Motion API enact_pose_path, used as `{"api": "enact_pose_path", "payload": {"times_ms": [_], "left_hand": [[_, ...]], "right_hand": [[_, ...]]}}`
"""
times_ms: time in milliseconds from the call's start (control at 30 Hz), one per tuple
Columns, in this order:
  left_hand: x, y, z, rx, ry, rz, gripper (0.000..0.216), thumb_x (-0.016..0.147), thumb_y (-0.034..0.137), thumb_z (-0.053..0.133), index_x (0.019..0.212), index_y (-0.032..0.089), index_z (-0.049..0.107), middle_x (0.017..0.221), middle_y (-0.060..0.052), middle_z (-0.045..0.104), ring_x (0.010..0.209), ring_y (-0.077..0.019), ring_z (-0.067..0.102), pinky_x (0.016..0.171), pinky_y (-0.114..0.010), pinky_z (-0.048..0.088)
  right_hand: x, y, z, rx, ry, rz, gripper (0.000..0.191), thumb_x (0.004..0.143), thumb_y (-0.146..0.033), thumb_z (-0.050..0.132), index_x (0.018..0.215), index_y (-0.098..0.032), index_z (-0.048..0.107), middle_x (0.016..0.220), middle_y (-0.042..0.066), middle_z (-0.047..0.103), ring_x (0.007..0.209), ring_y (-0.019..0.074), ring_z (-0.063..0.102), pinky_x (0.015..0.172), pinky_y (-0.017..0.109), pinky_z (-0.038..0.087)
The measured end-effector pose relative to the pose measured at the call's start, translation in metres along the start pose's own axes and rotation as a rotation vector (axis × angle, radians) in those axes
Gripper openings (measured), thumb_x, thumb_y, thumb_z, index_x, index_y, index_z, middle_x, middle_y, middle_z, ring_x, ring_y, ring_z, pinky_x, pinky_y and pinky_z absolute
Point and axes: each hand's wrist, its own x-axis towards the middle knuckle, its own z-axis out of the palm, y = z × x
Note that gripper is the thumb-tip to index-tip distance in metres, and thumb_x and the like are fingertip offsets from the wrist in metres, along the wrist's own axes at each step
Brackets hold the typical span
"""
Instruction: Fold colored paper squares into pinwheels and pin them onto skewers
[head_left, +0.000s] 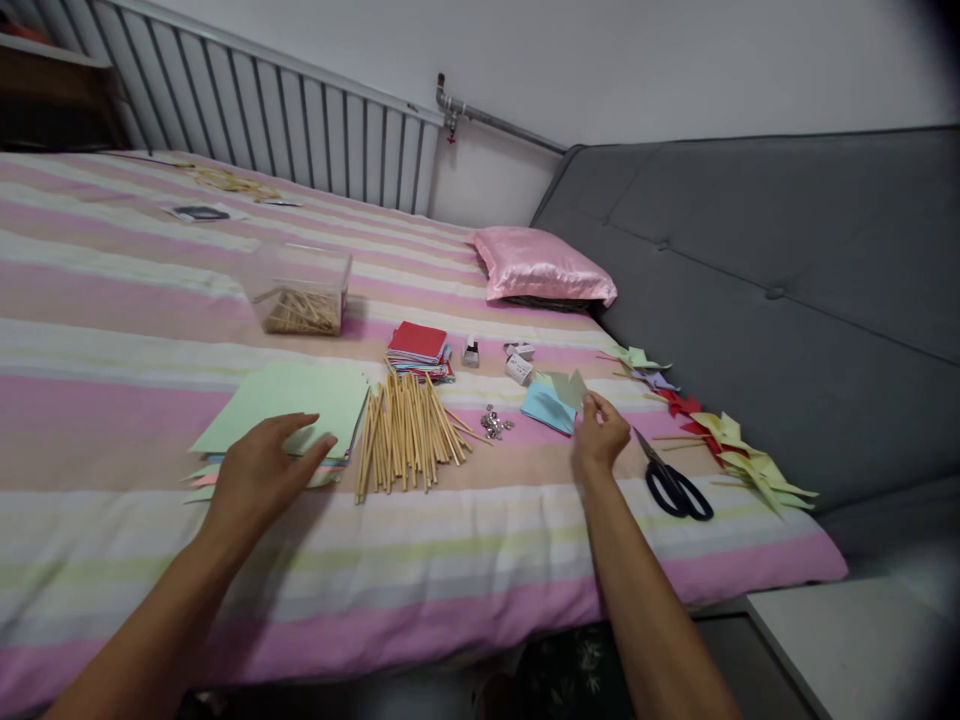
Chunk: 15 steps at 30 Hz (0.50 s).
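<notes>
My left hand (271, 462) has its fingers apart over the near edge of a stack of large paper sheets, with a light green sheet (274, 395) on top. I cannot tell whether the fingertips touch it. Between the fingertips of my right hand (602, 432) is a small greyish-green paper square (571, 388), just above a blue paper square (547, 405) on the bed. A bundle of thin wooden sticks (409, 430) lies between my hands. Small metal pieces (493, 424) are heaped beside the sticks. Black-handled scissors (671, 480) rest right of my right hand.
Finished paper pinwheels (720, 430) line the right side by the grey headboard (750, 230). Behind the sticks are red-topped paper squares (418, 342), a small bottle (470, 352) and small white boxes (519, 368). Farther back stand a clear plastic box (346, 275) and a pink pillow (547, 262).
</notes>
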Motion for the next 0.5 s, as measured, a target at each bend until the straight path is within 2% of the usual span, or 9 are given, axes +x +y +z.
{"api": "enact_pose_path", "payload": {"times_ms": [100,167,200,300,400,433,500], "left_hand": [[-0.006,0.009,0.001,-0.159,0.127,0.029,0.037,0.078,0.044,0.053,0.103,0.018,0.063,0.110,-0.010,0.065,0.097,-0.0249,0.061,0.076,-0.030,0.046],[-0.013,0.019,0.003,-0.289,0.109,0.031,0.036,0.078,0.045,0.054,0.098,0.018,0.065,0.105,-0.009,0.067,0.095,-0.0247,0.060,0.071,-0.028,0.045],[-0.017,0.026,0.004,-0.375,0.061,0.006,0.037,0.077,0.047,0.055,0.096,0.018,0.066,0.101,-0.009,0.068,0.093,-0.0251,0.060,0.070,-0.029,0.045],[-0.029,0.046,0.008,-0.769,-0.241,-0.160,0.044,0.074,0.053,0.057,0.091,0.014,0.068,0.089,-0.011,0.071,0.088,-0.0262,0.062,0.077,-0.032,0.045],[-0.035,0.060,0.004,-1.298,-0.659,-0.417,0.061,0.078,0.061,0.043,0.098,0.008,0.066,0.089,-0.016,0.071,0.084,-0.0284,0.065,0.077,-0.037,0.047],[-0.036,0.061,0.001,-1.424,-0.747,-0.487,0.066,0.079,0.063,0.038,0.097,0.006,0.066,0.090,-0.017,0.071,0.084,-0.0289,0.065,0.076,-0.037,0.048],[-0.034,0.061,-0.006,-1.581,-0.783,-0.574,0.066,0.080,0.062,0.037,0.095,0.006,0.067,0.088,-0.017,0.071,0.081,-0.0268,0.066,0.072,-0.033,0.049]], "right_hand": [[-0.005,-0.028,-0.008,0.091,0.067,-0.041,0.037,0.082,-0.035,0.048,0.102,-0.011,0.067,0.104,0.014,0.068,0.100,0.0249,0.060,0.086,0.038,0.045],[-0.021,-0.048,-0.014,0.174,0.056,-0.065,0.034,0.083,-0.036,0.050,0.103,-0.013,0.066,0.106,0.012,0.066,0.099,0.0224,0.060,0.083,0.034,0.048],[-0.032,-0.058,-0.017,0.300,0.013,-0.067,0.032,0.082,-0.035,0.053,0.102,-0.014,0.066,0.107,0.012,0.065,0.100,0.0225,0.060,0.082,0.034,0.048],[-0.072,-0.086,-0.022,0.561,-0.284,-0.113,0.018,0.082,-0.030,0.057,0.092,-0.020,0.067,0.117,0.009,0.059,0.106,0.0203,0.056,0.088,0.035,0.046],[-0.104,-0.107,-0.024,0.639,-0.626,-0.231,0.010,0.082,-0.026,0.060,0.084,-0.025,0.070,0.124,0.005,0.052,0.104,0.0183,0.053,0.092,0.036,0.043],[-0.111,-0.111,-0.024,0.640,-0.721,-0.274,0.010,0.082,-0.025,0.060,0.082,-0.026,0.071,0.126,0.005,0.050,0.106,0.0186,0.052,0.092,0.037,0.042],[-0.119,-0.117,-0.024,0.617,-0.865,-0.357,0.011,0.081,-0.023,0.061,0.081,-0.028,0.072,0.130,0.004,0.047,0.111,0.0203,0.048,0.091,0.037,0.042]]}}
